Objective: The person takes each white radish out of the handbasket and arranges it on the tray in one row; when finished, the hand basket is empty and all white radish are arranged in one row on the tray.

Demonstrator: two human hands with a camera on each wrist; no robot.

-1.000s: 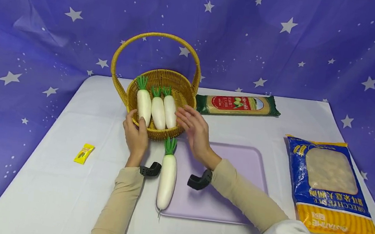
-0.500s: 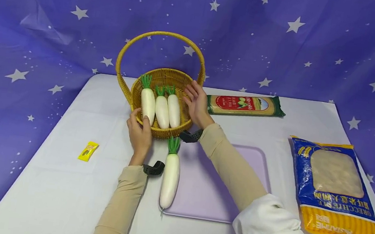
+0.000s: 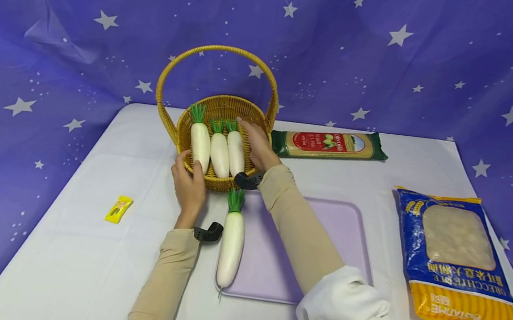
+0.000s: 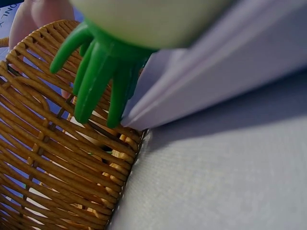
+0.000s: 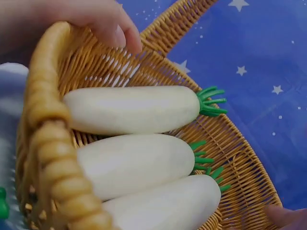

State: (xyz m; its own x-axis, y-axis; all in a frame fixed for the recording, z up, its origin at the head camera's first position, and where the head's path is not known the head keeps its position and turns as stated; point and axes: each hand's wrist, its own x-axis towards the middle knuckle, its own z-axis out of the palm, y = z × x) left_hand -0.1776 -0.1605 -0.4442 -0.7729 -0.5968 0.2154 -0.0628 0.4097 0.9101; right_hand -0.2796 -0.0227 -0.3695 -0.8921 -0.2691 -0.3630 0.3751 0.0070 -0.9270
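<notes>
A wicker basket [image 3: 215, 184] with a tall arched handle holds three white radishes [image 3: 220, 155] with green plastic-looking tops. My left hand [image 3: 189, 186] grips the front left rim, its fingertips curling over the edge beside the leftmost radish [image 5: 132, 110] in the right wrist view. My right hand [image 3: 255, 141] reaches over the basket's right side, fingers extended close beside the rightmost radish [image 3: 235, 153]. A fourth, longer white radish [image 3: 230, 252] lies along the left edge of a pale purple tray [image 3: 267, 272], its green leaves [image 4: 103, 72] pointing to the basket.
A green-ended spaghetti packet [image 3: 329, 143] lies right of the basket at the back. At the table's right side is a large blue and orange pasta bag [image 3: 460, 262]. A small yellow packet [image 3: 119, 209] lies on the left. A starry purple backdrop [image 3: 336, 47] hangs behind.
My right hand has moved from the basket's front right, up along its right rim, and now reaches in beside the rightmost radish. My left hand keeps its place on the rim.
</notes>
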